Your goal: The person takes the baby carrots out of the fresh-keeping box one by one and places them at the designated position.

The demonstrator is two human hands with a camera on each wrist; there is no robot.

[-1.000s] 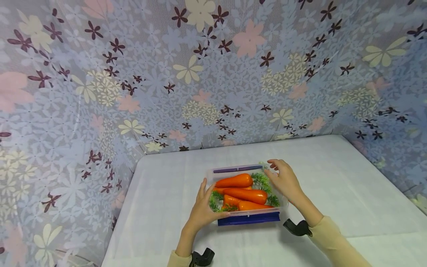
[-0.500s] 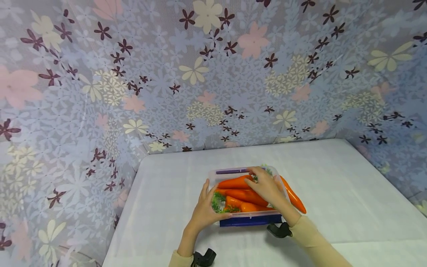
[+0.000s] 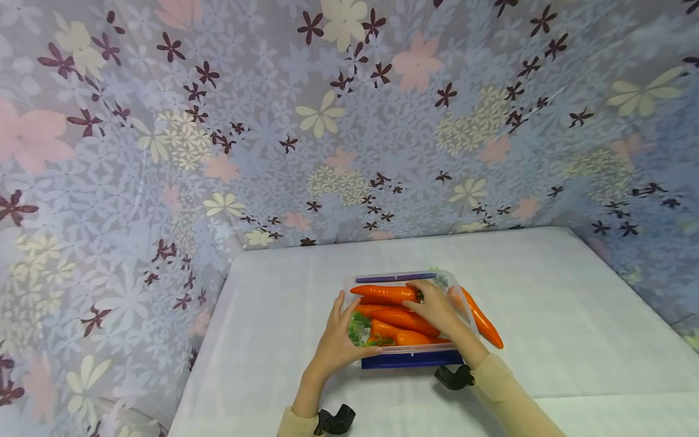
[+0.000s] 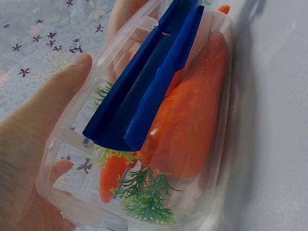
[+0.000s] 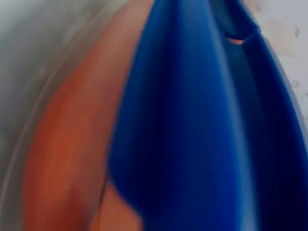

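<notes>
Left hand (image 3: 334,347) steadies the clear box (image 3: 349,285) at its left wall; right hand (image 3: 437,309) seems to pinch the top carrot (image 3: 382,292) inside, so next comes lifting it out cleanly

The person wears a top with long, pale beige sleeves. The left sleeve (image 3: 295,423) ends just before the wrist, and the right sleeve (image 3: 508,394) covers the forearm up to the wrist. Under each wrist there is a small black curved mount: one (image 3: 334,420) at about 6 o'clock in the head view, the other (image 3: 453,377) at about 5 o'clock. Both hands are bare.
</notes>
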